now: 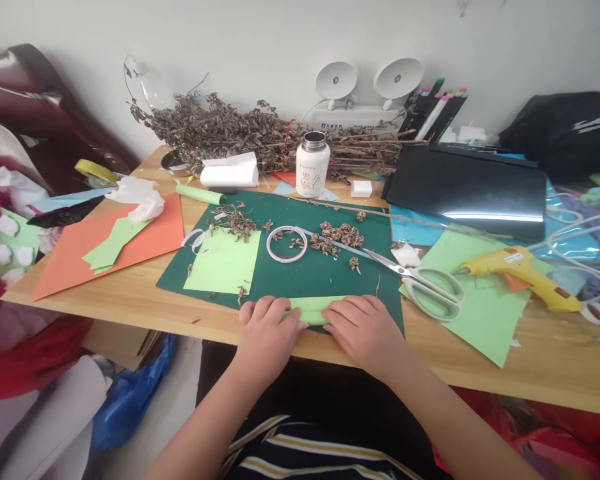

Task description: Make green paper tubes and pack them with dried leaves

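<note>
Near the table's front edge, a light green sheet of paper (314, 308) is partly rolled into a tube on the dark green cutting mat (330, 279). My left hand (269, 331) has its fingers curled over the left end of the roll. On the right end, my right hand (363, 328) presses with bent fingers. Beyond the hands lies a ring of white tape (269, 248). Dried curled plant bits (341, 235) are scattered beside it. White-handled scissors (433, 291) rest to the right with their blades toward the plant bits. A flat green square of paper (223, 263) lies on the left.
A white bottle (313, 167) stands open behind the mat. Dried stems (230, 130) are heaped along the wall. A yellow glue gun (525, 270) lies on green paper at the right. Orange paper (115, 257) and a finished green tube (200, 194) sit at the left.
</note>
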`<state>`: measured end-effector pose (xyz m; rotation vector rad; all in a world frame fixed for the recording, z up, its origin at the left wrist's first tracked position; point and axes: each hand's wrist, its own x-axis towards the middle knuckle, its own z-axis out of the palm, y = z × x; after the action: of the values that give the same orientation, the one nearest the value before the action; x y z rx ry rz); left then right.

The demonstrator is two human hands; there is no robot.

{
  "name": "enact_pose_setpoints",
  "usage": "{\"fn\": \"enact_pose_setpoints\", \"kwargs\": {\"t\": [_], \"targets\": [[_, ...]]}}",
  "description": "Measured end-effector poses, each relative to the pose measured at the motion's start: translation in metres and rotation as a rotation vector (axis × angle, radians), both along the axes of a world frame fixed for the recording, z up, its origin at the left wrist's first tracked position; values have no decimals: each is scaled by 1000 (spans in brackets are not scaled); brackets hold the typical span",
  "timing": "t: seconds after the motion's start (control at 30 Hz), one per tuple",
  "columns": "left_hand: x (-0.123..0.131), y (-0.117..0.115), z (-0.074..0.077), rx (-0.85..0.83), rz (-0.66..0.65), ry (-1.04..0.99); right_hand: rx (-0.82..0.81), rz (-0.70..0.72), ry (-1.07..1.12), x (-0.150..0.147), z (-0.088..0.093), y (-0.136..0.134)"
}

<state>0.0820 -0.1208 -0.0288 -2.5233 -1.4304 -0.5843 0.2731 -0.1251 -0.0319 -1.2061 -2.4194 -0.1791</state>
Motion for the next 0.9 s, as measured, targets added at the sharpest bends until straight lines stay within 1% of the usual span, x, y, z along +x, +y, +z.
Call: {"fn": "enact_pose_setpoints", "kwargs": {"t": [0.13,0.37,0.43,0.57,0.63,0.73,0.9], "targets": [[4,0,-3,15,26,-42,-15,-40,5,-2,-1,0],[5,3,-5,48,-17,-73,-62,-68,-13,-2,-5,-1],[3,5,-5,41,-70,-45,-78,-81,-21,-2,-8,-1],[-3,9,-2,19,-235,-8,-89,-85,-34,-1,-10,0],[-6,10,-2,14,-276,-6,-83,-80,-31,-1,-9,1],[-8,11,-3,12,-289,0,-72,-76,-19,-1,-9,2],[-8,10,-5,-11,-249,42,-70,-86,-8,-1,-11,3]]}}
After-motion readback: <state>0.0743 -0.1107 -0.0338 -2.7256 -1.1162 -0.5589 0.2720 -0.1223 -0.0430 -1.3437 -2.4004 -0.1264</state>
